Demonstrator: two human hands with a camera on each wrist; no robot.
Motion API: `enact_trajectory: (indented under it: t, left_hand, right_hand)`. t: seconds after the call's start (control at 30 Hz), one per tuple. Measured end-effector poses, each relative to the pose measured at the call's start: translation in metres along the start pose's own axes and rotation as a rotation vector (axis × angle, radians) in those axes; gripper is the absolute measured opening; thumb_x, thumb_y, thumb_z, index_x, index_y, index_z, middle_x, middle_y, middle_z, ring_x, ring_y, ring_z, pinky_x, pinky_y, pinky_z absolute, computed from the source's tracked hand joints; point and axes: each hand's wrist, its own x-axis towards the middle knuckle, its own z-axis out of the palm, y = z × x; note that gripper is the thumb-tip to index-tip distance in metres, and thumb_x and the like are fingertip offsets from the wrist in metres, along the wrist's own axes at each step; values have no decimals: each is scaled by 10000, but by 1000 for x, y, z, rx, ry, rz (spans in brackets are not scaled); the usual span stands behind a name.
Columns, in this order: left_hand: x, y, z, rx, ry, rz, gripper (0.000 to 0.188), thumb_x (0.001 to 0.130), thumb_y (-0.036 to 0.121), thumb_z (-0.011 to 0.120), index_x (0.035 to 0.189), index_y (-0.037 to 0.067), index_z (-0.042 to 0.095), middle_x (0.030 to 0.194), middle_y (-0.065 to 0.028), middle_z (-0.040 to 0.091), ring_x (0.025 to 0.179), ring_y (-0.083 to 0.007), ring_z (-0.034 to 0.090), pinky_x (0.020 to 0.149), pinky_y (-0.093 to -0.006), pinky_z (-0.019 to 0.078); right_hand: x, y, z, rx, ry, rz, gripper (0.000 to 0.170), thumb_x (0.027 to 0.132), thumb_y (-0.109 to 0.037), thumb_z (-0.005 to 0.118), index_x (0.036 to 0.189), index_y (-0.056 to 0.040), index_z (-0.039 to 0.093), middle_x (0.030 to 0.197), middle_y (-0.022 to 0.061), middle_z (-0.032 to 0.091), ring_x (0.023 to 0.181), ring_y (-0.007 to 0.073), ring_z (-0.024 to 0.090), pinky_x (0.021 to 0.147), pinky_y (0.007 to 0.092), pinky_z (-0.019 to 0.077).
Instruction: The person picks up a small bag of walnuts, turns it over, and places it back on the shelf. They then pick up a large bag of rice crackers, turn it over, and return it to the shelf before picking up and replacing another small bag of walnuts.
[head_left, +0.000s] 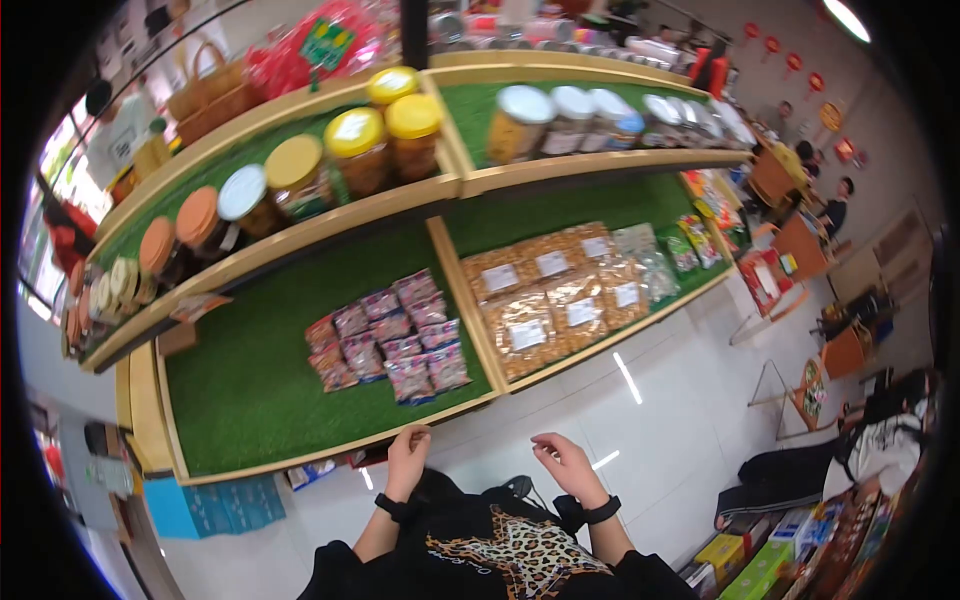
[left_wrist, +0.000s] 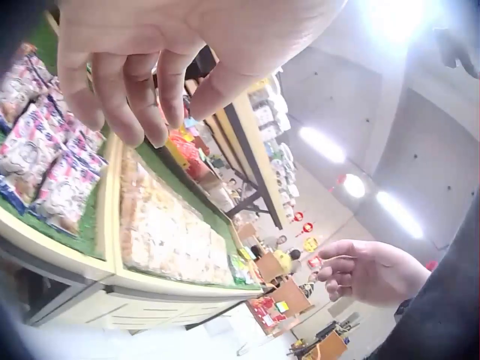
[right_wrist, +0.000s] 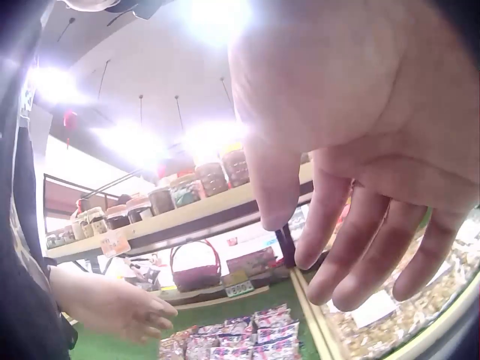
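My left hand (head_left: 408, 460) hovers at the front edge of the lower shelf, fingers loosely bent and holding nothing. Below the right section my right hand (head_left: 568, 465) is also free, its fingers relaxed in the right wrist view. Nearest the left hand lies a group of small pink-and-blue snack packets (head_left: 385, 335) on green artificial turf (head_left: 250, 390). Across a wooden divider (head_left: 465, 300) lie large clear bags of golden-brown snacks (head_left: 555, 290) with white labels. The left wrist view shows both kinds beyond the left fingers (left_wrist: 135, 97).
Lidded jars (head_left: 295, 175) line the upper shelf on the left, with more jars (head_left: 520, 120) on the right. Smaller green packets (head_left: 700, 240) sit at the lower shelf's right end. Blue boxes (head_left: 215, 505) stand under the shelf. Chairs (head_left: 800, 245) and stacked goods (head_left: 770, 550) are to the right.
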Motion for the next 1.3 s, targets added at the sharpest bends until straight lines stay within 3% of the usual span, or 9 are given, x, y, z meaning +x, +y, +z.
enact_trajectory:
  t: [0.2, 0.3, 0.43, 0.63, 0.9, 1.3]
  left_hand:
    - [-18, 65, 107, 25, -289, 202, 195, 885, 96, 578, 1045, -11, 609, 895, -51, 638, 817, -103, 592, 733, -246, 474]
    - [-31, 89, 158, 43, -427, 334, 185, 862, 115, 601, 1004, -2, 620, 930, -117, 658, 837, -205, 633, 761, -311, 496]
    - [-38, 138, 211, 33, -587, 435, 184, 866, 124, 602, 1006, 7, 625, 937, -119, 653, 854, -228, 628, 771, -322, 491]
    - [-56, 166, 277, 87, -852, 508, 182, 871, 121, 602, 1014, 11, 624, 943, -122, 652, 874, -227, 636, 760, -324, 497]
    - [-25, 202, 346, 198, -1018, 588, 195, 873, 139, 594, 1019, 13, 625, 929, -125, 644, 861, -246, 634, 755, -332, 494]
    - [101, 285, 440, 239, -961, 699, 203, 861, 141, 597, 1023, 22, 625, 964, -117, 643, 893, -242, 630, 778, -322, 487]
  right_hand:
    - [-85, 42, -81, -56, 180, 35, 235, 877, -191, 592, 1050, -33, 614, 907, 117, 650, 846, 256, 631, 752, 335, 491]
    - [-127, 61, -109, -10, 289, 105, 239, 874, -191, 598, 1054, -35, 617, 925, 110, 656, 847, 238, 635, 749, 331, 490]
    - [-169, 84, -123, 157, 479, 275, 248, 867, -173, 610, 1076, -39, 619, 970, 112, 667, 860, 207, 639, 751, 318, 486]
    - [-194, 102, -133, 271, 663, 332, 242, 871, -159, 603, 1068, -20, 617, 965, 126, 664, 866, 218, 638, 769, 320, 488]
    - [-164, 121, -182, 256, 714, 348, 233, 871, -148, 600, 1063, -16, 617, 960, 133, 661, 867, 227, 639, 773, 316, 488]
    - [-30, 136, -324, 123, 817, 256, 232, 859, -142, 606, 1059, -24, 613, 933, 124, 657, 844, 219, 631, 768, 320, 491]
